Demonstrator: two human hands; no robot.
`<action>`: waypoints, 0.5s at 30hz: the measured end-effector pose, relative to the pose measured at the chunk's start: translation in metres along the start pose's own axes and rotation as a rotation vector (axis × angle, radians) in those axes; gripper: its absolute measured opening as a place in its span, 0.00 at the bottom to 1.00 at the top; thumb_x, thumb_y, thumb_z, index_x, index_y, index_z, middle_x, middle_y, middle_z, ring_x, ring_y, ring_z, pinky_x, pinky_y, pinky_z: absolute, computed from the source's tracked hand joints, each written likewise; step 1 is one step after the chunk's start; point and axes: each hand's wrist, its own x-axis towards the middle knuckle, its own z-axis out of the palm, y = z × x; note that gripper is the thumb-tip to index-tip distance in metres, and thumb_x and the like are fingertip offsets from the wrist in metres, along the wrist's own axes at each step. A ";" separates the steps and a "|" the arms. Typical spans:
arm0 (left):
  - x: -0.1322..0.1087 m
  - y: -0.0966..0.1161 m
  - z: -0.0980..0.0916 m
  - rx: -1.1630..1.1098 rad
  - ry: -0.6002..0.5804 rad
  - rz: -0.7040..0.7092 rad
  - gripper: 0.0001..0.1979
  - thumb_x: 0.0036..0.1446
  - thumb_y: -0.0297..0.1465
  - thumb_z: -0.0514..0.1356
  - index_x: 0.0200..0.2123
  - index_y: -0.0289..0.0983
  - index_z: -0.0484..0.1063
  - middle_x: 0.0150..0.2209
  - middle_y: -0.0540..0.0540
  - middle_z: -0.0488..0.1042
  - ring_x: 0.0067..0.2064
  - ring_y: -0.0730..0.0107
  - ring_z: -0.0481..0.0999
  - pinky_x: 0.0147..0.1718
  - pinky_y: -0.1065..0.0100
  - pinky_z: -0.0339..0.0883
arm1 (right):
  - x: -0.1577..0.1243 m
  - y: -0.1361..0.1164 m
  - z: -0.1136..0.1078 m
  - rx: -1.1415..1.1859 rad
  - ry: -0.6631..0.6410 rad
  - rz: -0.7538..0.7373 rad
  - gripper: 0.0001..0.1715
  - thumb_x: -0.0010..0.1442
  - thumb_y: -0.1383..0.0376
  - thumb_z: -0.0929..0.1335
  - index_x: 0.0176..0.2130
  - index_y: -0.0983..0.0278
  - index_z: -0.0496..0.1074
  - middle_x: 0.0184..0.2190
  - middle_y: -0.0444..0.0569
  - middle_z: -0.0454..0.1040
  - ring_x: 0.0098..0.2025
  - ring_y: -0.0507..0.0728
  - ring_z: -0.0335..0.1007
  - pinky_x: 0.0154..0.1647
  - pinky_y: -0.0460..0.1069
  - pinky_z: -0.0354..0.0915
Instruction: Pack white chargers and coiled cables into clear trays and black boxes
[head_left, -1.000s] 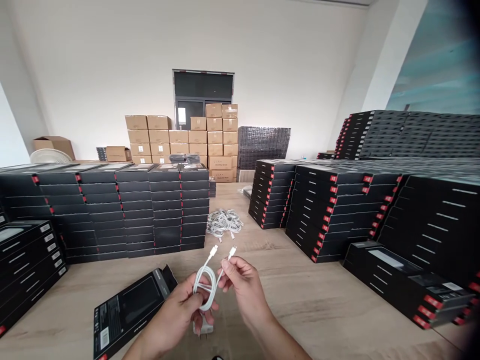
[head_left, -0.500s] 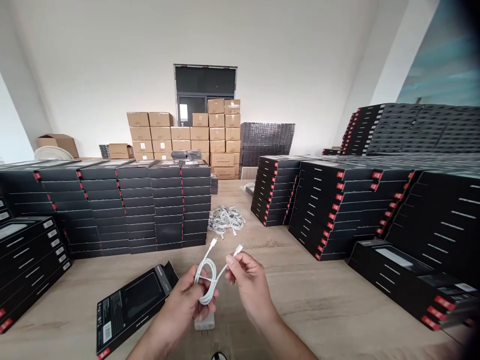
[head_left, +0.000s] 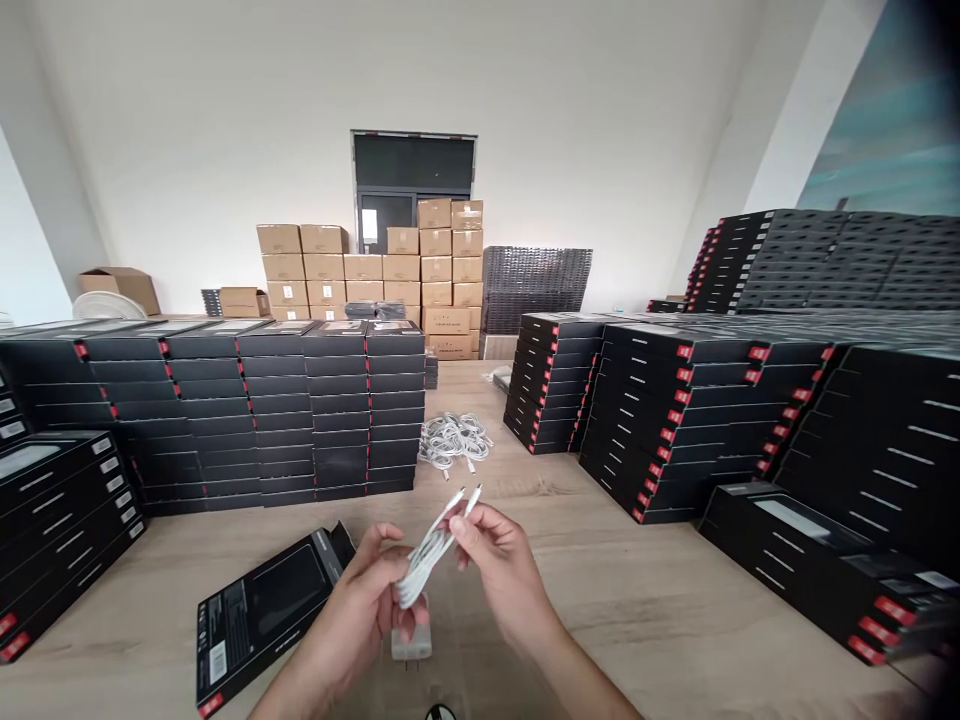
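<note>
A coiled white charging cable (head_left: 421,566) is held between my two hands above the table. My left hand (head_left: 373,585) grips the lower part of the coil, its index finger lifted off. With thumb and fingers my right hand (head_left: 495,550) pinches one end near its plug; both plugs point up and away, close together. Below my left hand a white power adapter (head_left: 412,643) lies on the table, its prongs toward me and its far part hidden. To the left lies a black box (head_left: 270,620) with its far end flap open.
A heap of white cables (head_left: 456,440) lies farther up the wooden table (head_left: 600,620). Stacks of black boxes (head_left: 337,410) stand on the left, with more black box stacks (head_left: 637,400) on the right. Brown cartons (head_left: 397,270) are piled at the back wall.
The coil has turned in my left hand and now shows more edge-on. Its free plug has swung right, beside the one in my right hand. My left index finger has lifted.
</note>
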 end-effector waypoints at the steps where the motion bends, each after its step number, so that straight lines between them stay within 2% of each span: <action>1: 0.000 0.000 0.001 0.014 -0.023 0.028 0.12 0.56 0.35 0.59 0.40 0.42 0.59 0.36 0.50 0.74 0.25 0.72 0.76 0.19 0.74 0.61 | 0.001 0.000 0.000 0.000 0.064 -0.005 0.17 0.53 0.54 0.73 0.25 0.64 0.72 0.24 0.44 0.71 0.24 0.49 0.58 0.23 0.45 0.54; 4: 0.000 -0.002 0.002 0.119 -0.174 0.017 0.12 0.57 0.39 0.61 0.39 0.38 0.64 0.42 0.45 0.73 0.32 0.70 0.78 0.24 0.73 0.66 | 0.000 -0.001 0.000 0.002 0.172 -0.015 0.20 0.52 0.54 0.74 0.21 0.64 0.68 0.18 0.39 0.64 0.21 0.48 0.52 0.22 0.44 0.51; 6: -0.001 -0.006 0.002 0.145 -0.220 -0.019 0.13 0.58 0.41 0.60 0.36 0.36 0.68 0.40 0.44 0.72 0.33 0.69 0.78 0.25 0.73 0.66 | -0.001 -0.002 0.001 -0.006 0.166 -0.019 0.20 0.51 0.55 0.74 0.21 0.64 0.67 0.19 0.40 0.64 0.22 0.49 0.54 0.23 0.45 0.52; 10: -0.002 -0.013 0.002 0.051 -0.211 -0.052 0.19 0.58 0.43 0.59 0.26 0.33 0.68 0.37 0.43 0.71 0.31 0.69 0.78 0.23 0.75 0.64 | 0.000 -0.002 0.000 0.006 0.170 -0.021 0.22 0.50 0.54 0.75 0.20 0.64 0.66 0.20 0.40 0.65 0.21 0.48 0.54 0.22 0.44 0.52; 12: -0.003 -0.014 0.001 -0.007 -0.216 -0.064 0.20 0.58 0.43 0.59 0.24 0.33 0.67 0.38 0.42 0.73 0.31 0.70 0.78 0.21 0.75 0.62 | 0.002 -0.001 -0.004 0.048 0.150 0.018 0.21 0.51 0.53 0.74 0.21 0.64 0.68 0.21 0.41 0.66 0.20 0.47 0.54 0.20 0.44 0.51; 15: -0.003 -0.011 0.002 -0.115 -0.173 -0.045 0.18 0.59 0.42 0.59 0.25 0.33 0.67 0.39 0.40 0.75 0.31 0.71 0.77 0.22 0.75 0.63 | 0.005 -0.002 -0.009 0.190 0.099 0.123 0.19 0.54 0.50 0.72 0.32 0.64 0.74 0.27 0.46 0.73 0.24 0.50 0.64 0.18 0.43 0.52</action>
